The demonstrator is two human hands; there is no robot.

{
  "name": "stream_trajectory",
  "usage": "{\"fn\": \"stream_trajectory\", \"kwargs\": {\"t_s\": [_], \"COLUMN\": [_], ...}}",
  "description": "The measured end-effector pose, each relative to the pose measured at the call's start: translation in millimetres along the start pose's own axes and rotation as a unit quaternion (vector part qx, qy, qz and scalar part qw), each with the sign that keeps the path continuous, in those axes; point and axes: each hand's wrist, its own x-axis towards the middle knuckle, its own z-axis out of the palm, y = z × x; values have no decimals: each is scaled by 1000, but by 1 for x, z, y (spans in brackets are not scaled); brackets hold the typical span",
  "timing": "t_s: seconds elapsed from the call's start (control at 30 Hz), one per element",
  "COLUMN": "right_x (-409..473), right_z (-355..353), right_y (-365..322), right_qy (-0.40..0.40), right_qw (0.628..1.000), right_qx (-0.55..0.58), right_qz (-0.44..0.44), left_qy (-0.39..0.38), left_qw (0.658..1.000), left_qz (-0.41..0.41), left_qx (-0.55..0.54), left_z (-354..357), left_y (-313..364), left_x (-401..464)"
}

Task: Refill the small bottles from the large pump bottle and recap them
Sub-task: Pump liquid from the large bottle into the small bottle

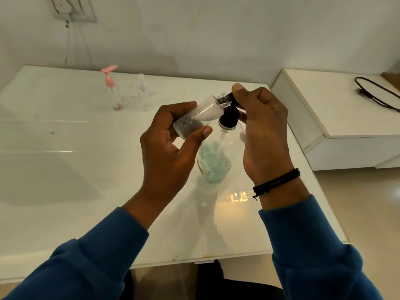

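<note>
A tilted small bottle (pixel 198 116), partly filled, is gripped by the left hand (pixel 171 148); the pump bottle's nozzle (pixel 232 98) is pinched by the right hand (pixel 265 135); two small bottles (pixel 113 92) at eleven o'clock appear unfilled.

The left hand (pixel 171 146) grips a small clear bottle (pixel 200 114), tilted with its neck toward two o'clock and white liquid pooled inside. The right hand (pixel 264 135) pinches the black pump nozzle (pixel 232 98) at the small bottle's threaded mouth; whether nozzle and mouth touch cannot be told. Just below stands the large pump bottle (pixel 216 161) on the white glass tabletop (pixel 65 169), with a black collar and a pale blue label. At ten o'clock from the hands, well apart, stand a clear bottle with a pink pump (pixel 112 92) and a clear spray bottle (pixel 144 94). A black wristband (pixel 276 182) circles the right wrist. At two o'clock a black cable (pixel 376 92) lies on a white cabinet (pixel 346 126).
</note>
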Motion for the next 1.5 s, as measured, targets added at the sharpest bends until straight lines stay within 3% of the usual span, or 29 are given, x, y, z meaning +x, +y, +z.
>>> {"fn": "stream_trajectory", "kwargs": {"t_s": [1.5], "right_x": [-2], "right_z": [-1], "right_y": [-3], "right_qy": [-15], "right_qw": [1000], "right_qx": [-7], "right_qz": [14], "left_qy": [-1], "left_qw": [1000], "left_qz": [8], "left_qx": [-3], "left_z": [-2], "left_y": [0], "left_x": [0]}}
